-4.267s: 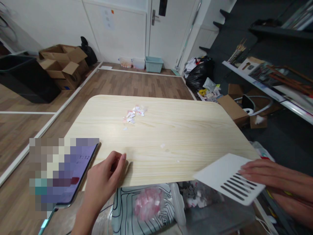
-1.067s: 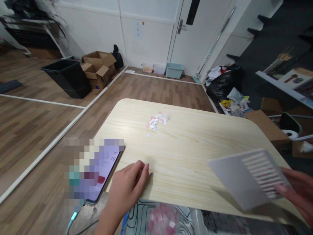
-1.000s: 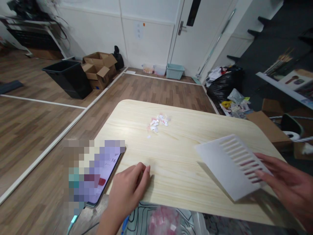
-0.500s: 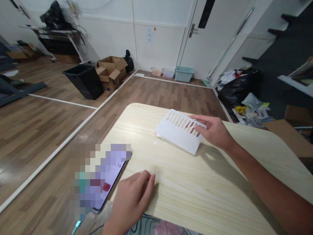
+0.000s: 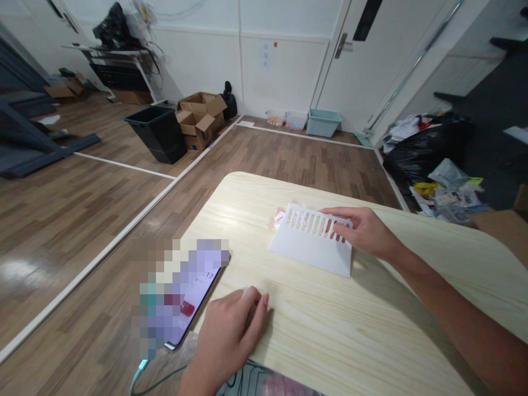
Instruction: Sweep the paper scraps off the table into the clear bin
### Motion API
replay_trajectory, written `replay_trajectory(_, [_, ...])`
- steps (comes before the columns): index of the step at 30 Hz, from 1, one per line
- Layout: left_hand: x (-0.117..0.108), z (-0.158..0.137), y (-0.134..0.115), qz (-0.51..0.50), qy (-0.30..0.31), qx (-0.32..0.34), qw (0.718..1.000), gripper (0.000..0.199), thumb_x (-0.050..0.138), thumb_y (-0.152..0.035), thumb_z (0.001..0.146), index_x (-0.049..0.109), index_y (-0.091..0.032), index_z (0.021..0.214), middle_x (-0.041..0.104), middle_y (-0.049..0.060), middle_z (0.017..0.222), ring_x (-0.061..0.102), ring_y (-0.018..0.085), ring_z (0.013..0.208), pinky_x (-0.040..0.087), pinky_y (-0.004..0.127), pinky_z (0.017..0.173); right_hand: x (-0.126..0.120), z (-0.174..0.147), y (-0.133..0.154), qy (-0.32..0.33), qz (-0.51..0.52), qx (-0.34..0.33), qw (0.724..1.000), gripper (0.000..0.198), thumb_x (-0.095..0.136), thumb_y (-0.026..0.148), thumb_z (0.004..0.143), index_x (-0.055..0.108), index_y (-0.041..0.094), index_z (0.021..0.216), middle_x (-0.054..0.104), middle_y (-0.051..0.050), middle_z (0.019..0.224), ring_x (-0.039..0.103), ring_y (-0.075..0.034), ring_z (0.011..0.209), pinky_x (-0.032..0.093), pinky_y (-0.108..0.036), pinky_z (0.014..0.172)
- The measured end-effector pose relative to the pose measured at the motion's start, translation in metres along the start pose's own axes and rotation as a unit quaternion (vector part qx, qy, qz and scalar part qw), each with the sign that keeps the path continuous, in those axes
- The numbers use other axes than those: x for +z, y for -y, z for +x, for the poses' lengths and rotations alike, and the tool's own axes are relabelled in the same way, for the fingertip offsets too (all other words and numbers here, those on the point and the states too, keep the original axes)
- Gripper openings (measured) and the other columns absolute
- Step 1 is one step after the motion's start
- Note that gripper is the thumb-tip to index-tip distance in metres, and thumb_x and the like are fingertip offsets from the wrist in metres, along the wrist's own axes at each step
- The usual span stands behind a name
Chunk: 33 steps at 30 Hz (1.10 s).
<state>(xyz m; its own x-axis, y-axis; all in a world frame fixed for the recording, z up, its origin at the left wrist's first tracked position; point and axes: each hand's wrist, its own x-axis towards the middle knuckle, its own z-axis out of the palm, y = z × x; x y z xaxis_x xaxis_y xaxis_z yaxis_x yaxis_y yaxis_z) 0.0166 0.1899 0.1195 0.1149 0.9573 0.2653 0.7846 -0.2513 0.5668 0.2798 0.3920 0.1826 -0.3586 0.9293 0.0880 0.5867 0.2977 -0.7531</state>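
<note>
A white plastic panel (image 5: 311, 254) with a row of long slots along its upper part leans on the light wooden table (image 5: 305, 319). My right hand (image 5: 361, 231) grips its upper right corner, thumb in front and fingers behind. Small pinkish and white scraps (image 5: 280, 215) show behind the panel's left end; the rest of them is hidden by it. My left hand (image 5: 233, 324) rests at the table's near edge with its fingers curled together. What those fingers hold, if anything, is hidden. Left of that hand lies a phone (image 5: 197, 297), partly blurred out, with a lit screen.
A teal cable (image 5: 138, 374) runs from the phone's lower end. On the floor beyond the table stand a black bin (image 5: 159, 135), cardboard boxes (image 5: 202, 118) and a pale blue tub (image 5: 323, 124). Black bags (image 5: 427, 148) and loose litter (image 5: 447, 192) lie to the right.
My right hand has tilted the slotted panel more upright, and pinkish scraps now show behind its left end. The whole view has swung slightly left. My left hand keeps its curled pose.
</note>
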Motion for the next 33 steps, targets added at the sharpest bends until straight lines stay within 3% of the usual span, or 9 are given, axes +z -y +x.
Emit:
replay_trajectory(5, [0.000, 0.000, 0.001, -0.005, 0.008, 0.003, 1.000, 0.034, 0.048, -0.028, 0.109, 0.048, -0.024, 0.076, 0.057, -0.006, 0.061, 0.058, 0.009, 0.052, 0.036, 0.026, 0.055, -0.006, -0.006, 0.006, -0.009, 0.009, 0.020, 1.000, 0.037, 0.067, 0.030, 0.074, 0.087, 0.018, 0.103, 0.086, -0.007, 0.095, 0.075, -0.019, 0.064, 0.059, -0.027, 0.055])
replay_trajectory(8, [-0.001, 0.000, 0.002, -0.002, 0.012, 0.001, 1.000, 0.034, 0.048, -0.029, 0.110, 0.048, -0.024, 0.076, 0.056, -0.006, 0.060, 0.057, 0.009, 0.052, 0.036, 0.026, 0.055, -0.009, -0.009, 0.008, -0.016, 0.014, 0.024, 0.999, 0.034, 0.069, 0.032, 0.075, 0.087, 0.019, 0.100, 0.086, -0.006, 0.092, 0.072, -0.017, 0.061, 0.058, -0.026, 0.052])
replay_trajectory(18, [-0.001, 0.000, 0.002, 0.002, 0.001, 0.012, 1.000, 0.034, 0.048, -0.027, 0.109, 0.047, -0.024, 0.076, 0.052, -0.007, 0.059, 0.054, 0.009, 0.051, 0.034, 0.026, 0.056, -0.020, -0.029, 0.000, -0.031, 0.011, -0.005, 0.999, 0.029, 0.071, 0.025, 0.078, 0.087, 0.021, 0.101, 0.086, -0.007, 0.099, 0.077, -0.022, 0.070, 0.062, -0.030, 0.058])
replay_trajectory(25, [0.000, -0.002, 0.003, -0.005, 0.007, 0.000, 1.000, 0.035, 0.049, -0.030, 0.110, 0.048, -0.023, 0.076, 0.053, -0.007, 0.060, 0.055, 0.009, 0.052, 0.035, 0.025, 0.056, -0.028, -0.032, -0.004, -0.084, 0.041, -0.002, 0.996, 0.030, 0.072, 0.018, 0.076, 0.086, 0.024, 0.102, 0.086, -0.006, 0.096, 0.077, -0.022, 0.066, 0.063, -0.032, 0.059])
replay_trajectory(30, [0.001, -0.001, 0.003, -0.005, 0.003, -0.002, 1.000, 0.035, 0.048, -0.031, 0.110, 0.049, -0.023, 0.076, 0.053, -0.007, 0.059, 0.057, 0.009, 0.053, 0.035, 0.025, 0.056, -0.020, -0.018, -0.008, -0.126, 0.040, 0.016, 0.991, 0.033, 0.070, 0.018, 0.075, 0.086, 0.021, 0.104, 0.086, -0.008, 0.095, 0.076, -0.021, 0.065, 0.062, -0.032, 0.058])
replay_trajectory(33, [0.001, -0.001, 0.003, -0.001, 0.000, 0.000, 1.000, 0.035, 0.048, -0.031, 0.110, 0.049, -0.023, 0.075, 0.053, -0.007, 0.059, 0.056, 0.009, 0.052, 0.035, 0.025, 0.056, -0.009, -0.010, -0.004, -0.097, 0.003, 0.001, 0.995, 0.036, 0.068, 0.018, 0.075, 0.087, 0.018, 0.105, 0.086, -0.010, 0.102, 0.079, -0.023, 0.077, 0.063, -0.032, 0.065])
